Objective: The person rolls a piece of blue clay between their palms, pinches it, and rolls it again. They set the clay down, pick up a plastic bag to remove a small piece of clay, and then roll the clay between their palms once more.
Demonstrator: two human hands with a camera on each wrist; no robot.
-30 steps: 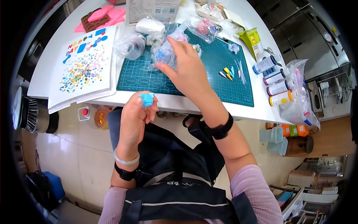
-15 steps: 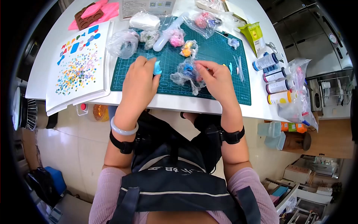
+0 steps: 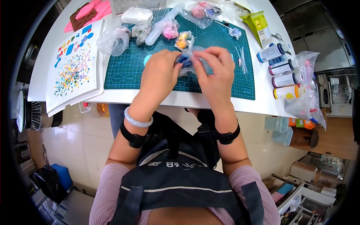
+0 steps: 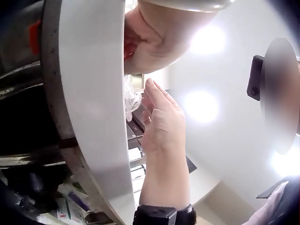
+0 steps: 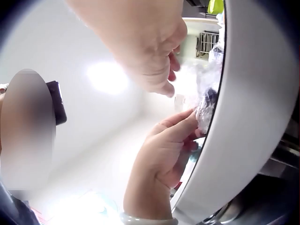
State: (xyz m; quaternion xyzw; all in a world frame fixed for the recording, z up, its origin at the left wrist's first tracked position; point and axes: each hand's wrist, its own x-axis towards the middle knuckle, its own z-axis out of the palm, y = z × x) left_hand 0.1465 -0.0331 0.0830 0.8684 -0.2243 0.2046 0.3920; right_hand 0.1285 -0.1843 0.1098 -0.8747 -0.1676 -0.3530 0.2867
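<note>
Over the green cutting mat point(image 3: 123, 75), both hands work at a dark blue, dough-like lump point(image 3: 183, 60) in crinkled clear plastic wrap. My left hand point(image 3: 159, 71) grips it from the left; in the right wrist view, that hand's fingertips point(image 5: 192, 115) sit against the wrapped lump point(image 5: 208, 101). My right hand point(image 3: 216, 69), slightly blurred, pinches the wrap from the right with thumb and finger, as the head view shows. A light blue piece point(image 3: 147, 59) shows just past the left hand's outer edge. Part of the lump is hidden behind fingers.
Behind the hands lie wrapped orange point(image 3: 183, 39) and pink point(image 3: 170, 30) lumps and a pale rolling pin point(image 3: 159, 28). A white board point(image 3: 75, 67) with coloured letters and dots stands left. Bottles point(image 3: 270, 53) line the right side, beside a green packet point(image 3: 257, 26).
The right hand reached to the lumps at the back and brought the blue wrapped one forward. The left hand moved from the table edge over the mat, let go of the light blue piece and took the wrapped lump.
</note>
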